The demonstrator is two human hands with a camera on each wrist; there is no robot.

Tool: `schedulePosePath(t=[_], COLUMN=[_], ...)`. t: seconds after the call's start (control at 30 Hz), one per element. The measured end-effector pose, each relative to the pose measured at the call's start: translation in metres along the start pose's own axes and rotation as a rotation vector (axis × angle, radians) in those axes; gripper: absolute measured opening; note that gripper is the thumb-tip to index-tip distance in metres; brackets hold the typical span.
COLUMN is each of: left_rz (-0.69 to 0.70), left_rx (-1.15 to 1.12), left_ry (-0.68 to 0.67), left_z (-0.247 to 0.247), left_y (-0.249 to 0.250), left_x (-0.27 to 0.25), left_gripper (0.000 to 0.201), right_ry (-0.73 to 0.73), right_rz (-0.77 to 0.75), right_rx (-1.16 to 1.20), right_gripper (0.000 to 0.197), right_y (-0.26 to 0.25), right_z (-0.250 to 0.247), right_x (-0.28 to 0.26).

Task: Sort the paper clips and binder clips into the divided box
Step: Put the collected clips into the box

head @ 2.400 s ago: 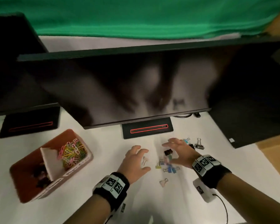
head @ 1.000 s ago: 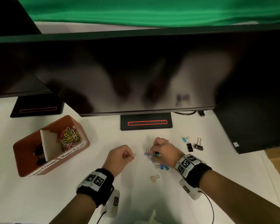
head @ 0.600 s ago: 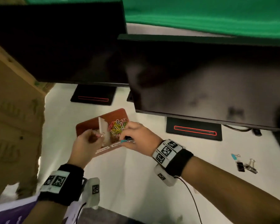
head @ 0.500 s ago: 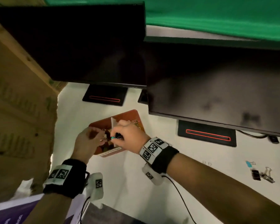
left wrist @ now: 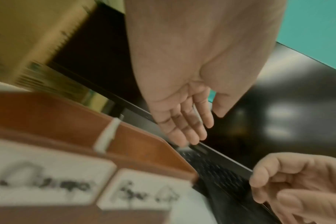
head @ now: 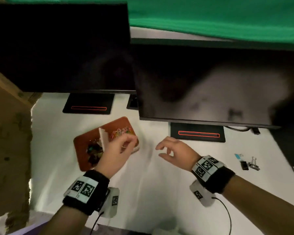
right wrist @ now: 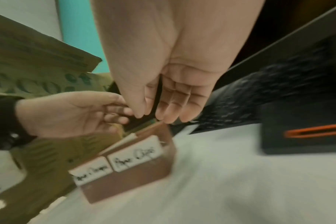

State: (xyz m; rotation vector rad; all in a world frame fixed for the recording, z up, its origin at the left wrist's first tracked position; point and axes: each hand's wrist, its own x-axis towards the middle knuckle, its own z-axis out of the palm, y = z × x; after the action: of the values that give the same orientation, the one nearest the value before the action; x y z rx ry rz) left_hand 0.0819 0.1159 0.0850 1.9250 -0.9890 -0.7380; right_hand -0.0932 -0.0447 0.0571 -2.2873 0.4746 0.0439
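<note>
The brown divided box (head: 85, 139) stands on the white table, with coloured paper clips (head: 121, 131) in its right compartment and dark binder clips (head: 93, 152) in its left. My left hand (head: 124, 145) hovers over the near edge of the paper-clip side. In the left wrist view its fingers (left wrist: 182, 127) are straight, the thumb stands apart and nothing is held. My right hand (head: 159, 151) hangs above the table just right of the box, fingers relaxed and empty. The right wrist view shows the same of the right hand (right wrist: 153, 117), above the box (right wrist: 128, 181).
Three loose binder clips (head: 246, 164) lie far right on the table. Two dark monitors overhang the back, and their black stands (head: 198, 134) (head: 88, 106) sit behind the box. A cardboard box (head: 7, 133) borders the left. A cable (head: 227, 214) trails from my right wrist.
Both hands carried clips from the pile to the box. The right hand, which held blue clips over the left compartment, has drawn back right, empty. The left hand has opened over the paper-clip side.
</note>
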Motion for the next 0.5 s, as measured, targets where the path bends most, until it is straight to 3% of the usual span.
schedulePosePath(t=[0.13,0.23,0.37,0.5], left_rz=[0.098,0.179,0.186,0.231], left_rx=[0.153,0.277,0.397,0.516], left_ry=[-0.286,-0.423,-0.530,-0.599], left_z=[0.078,0.134,0.196,0.238], left_y=[0.004,0.012,0.026,0.025], left_x=[0.008,0.011,0.016,0.022], left_gripper=[0.027,0.039,0.048,0.055], right_ry=[-0.095,-0.173,-0.213,-0.149], right_rz=[0.291,0.409,0.421,0.361], right_rx=[-0.183,-0.218,-0.184,-0.103], right_gripper=[0.021,0.024,0.020,0.025], right_y=[0.075,0.113,0.140,0.153], right_z=[-0.031,-0.038,-0.031,-0.022], right_x=[-0.076,-0.124,-0.160,-0.166])
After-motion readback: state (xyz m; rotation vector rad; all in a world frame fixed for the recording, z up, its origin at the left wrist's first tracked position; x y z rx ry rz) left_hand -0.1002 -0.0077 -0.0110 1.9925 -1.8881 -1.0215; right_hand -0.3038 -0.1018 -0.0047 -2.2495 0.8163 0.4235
